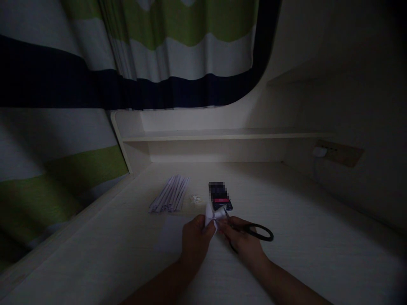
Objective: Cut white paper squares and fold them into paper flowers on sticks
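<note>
My left hand (195,237) is closed on a small folded piece of white paper (210,212), pinched between thumb and fingers. A pair of scissors with black handles (265,233) is in my right hand (243,241); its blades point up and left at the paper. The fingertips of my right hand also come close to the paper, but in the dim light I cannot tell whether they touch it. Just beyond my hands lies a phone (224,206) with its screen up, partly blurred out.
Rolled white paper sticks (171,192) lie in a bundle at the left, beside a few small pale scraps (195,198). A flat paper sheet (168,233) rests left of my left hand. Behind are a low shelf (216,134), a curtain (190,55) and a wall socket (343,153).
</note>
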A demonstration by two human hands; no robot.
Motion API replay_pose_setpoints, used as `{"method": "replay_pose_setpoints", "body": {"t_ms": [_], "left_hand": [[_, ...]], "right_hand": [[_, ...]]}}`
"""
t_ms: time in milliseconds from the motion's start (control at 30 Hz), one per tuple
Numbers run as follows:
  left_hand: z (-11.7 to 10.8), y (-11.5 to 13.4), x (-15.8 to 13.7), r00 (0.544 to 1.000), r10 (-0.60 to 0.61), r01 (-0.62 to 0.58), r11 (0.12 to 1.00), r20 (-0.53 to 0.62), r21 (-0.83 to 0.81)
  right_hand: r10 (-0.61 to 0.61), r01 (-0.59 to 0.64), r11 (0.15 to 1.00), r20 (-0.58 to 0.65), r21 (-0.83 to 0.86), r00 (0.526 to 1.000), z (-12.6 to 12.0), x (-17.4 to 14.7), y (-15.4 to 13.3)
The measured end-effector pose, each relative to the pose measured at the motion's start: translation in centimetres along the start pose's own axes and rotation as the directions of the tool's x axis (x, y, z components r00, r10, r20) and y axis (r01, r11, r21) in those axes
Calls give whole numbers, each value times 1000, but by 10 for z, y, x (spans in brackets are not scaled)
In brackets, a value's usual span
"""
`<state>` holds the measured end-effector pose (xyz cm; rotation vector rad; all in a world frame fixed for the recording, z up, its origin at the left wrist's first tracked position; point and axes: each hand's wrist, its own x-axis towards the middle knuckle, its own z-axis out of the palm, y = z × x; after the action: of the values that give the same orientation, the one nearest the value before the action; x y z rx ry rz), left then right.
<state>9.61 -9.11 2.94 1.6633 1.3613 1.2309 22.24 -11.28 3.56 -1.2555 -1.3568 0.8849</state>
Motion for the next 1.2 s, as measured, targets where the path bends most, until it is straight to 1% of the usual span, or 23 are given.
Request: {"method": "replay_pose_setpoints", "body": {"t_ms": [33, 67, 100, 133, 167, 200, 233, 267, 300, 333, 367, 400, 433, 500, 567, 633, 667, 733, 800, 833, 1000, 1100, 1200], "left_hand": [[0, 0, 0, 1000, 13, -12, 999, -7, 32], [-1, 1, 0, 1000, 22, -22, 998, -13, 65], [-2, 2, 0, 999, 28, -26, 995, -20, 99], [-2, 3, 0, 999, 31, -28, 991, -25, 131], [-3, 4, 0, 999, 34, -30, 987, -23, 157], [-4, 4, 0, 999, 36, -34, 985, -11, 172], [-4, 4, 1, 999, 36, -37, 985, 7, 171], [-4, 4, 1, 999, 32, -37, 987, 30, 156], [-4, 3, 2, 998, 25, -32, 991, 53, 132], [-4, 2, 2, 997, 14, -21, 994, 73, 107], [-4, 2, 3, 996, -2, -5, 996, 89, 84], [-4, 2, 4, 995, -20, 14, 998, 101, 63], [-4, 2, 4, 993, -37, 32, 998, 110, 49], [-4, 4, 5, 993, -62, 57, 997, 102, 45], [-3, 6, 4, 996, -67, 66, 997, 66, 27], [-3, 8, 2, 997, -62, 64, 997, 49, -38], [-3, 8, 1, 997, -59, 62, 995, 50, -73], [-2, 7, -2, 998, -43, 47, 994, 49, -103], [-2, 7, -4, 999, -20, 22, 997, 26, -72], [-2, 7, -5, 1000, -9, 10, 998, 16, -55], [-3, 12, -7, 999, 34, -34, 999, 13, 36], [-4, 16, -8, 999, 38, -39, 998, 16, 47], [-5, 18, -8, 999, 38, -39, 997, 22, 70]], "right_hand": [[6, -6, 1000, 4, -3, 1000, 0, 0, 0], [-17, 17, 1000, 2, -24, 1000, -1, 1, 1], [-73, 73, 996, 7, -59, 997, -2, 1, 2], [-175, 177, 978, 30, -113, 984, -4, 2, 3], [-315, 325, 928, 80, -181, 946, -7, 3, 4], [-460, 485, 839, 153, -248, 875, -10, 5, 5], [-584, 630, 715, 236, -303, 776, -14, 6, 5], [-669, 741, 576, 321, -347, 670, -18, 8, 5], [-713, 812, 443, 400, -379, 575, -23, 10, 5], [-730, 852, 332, 462, -405, 504, -27, 12, 4], [-730, 870, 251, 508, -425, 458, -31, 14, 4], [-723, 879, 193, 543, -436, 428, -34, 15, 3], [-716, 884, 152, 568, -442, 407, -36, 17, 3], [-719, 887, 116, 578, -446, 385, -39, 19, 3], [-758, 886, 132, 531, -444, 378, -38, 20, 4], [-804, 882, 199, 444, -426, 396, -33, 19, 5], [-821, 874, 244, 391, -419, 417, -30, 18, 6], [-830, 844, 346, 285, -410, 479, -22, 14, 6], [-814, 806, 434, 207, -403, 542, -14, 10, 6], [-806, 792, 459, 187, -404, 562, -11, 8, 5], [-753, 745, 502, 202, -439, 627, -8, 3, 2], [-700, 701, 587, 181, -405, 691, -11, 2, -1], [-621, 634, 668, 177, -390, 764, -13, 0, -5]]}}
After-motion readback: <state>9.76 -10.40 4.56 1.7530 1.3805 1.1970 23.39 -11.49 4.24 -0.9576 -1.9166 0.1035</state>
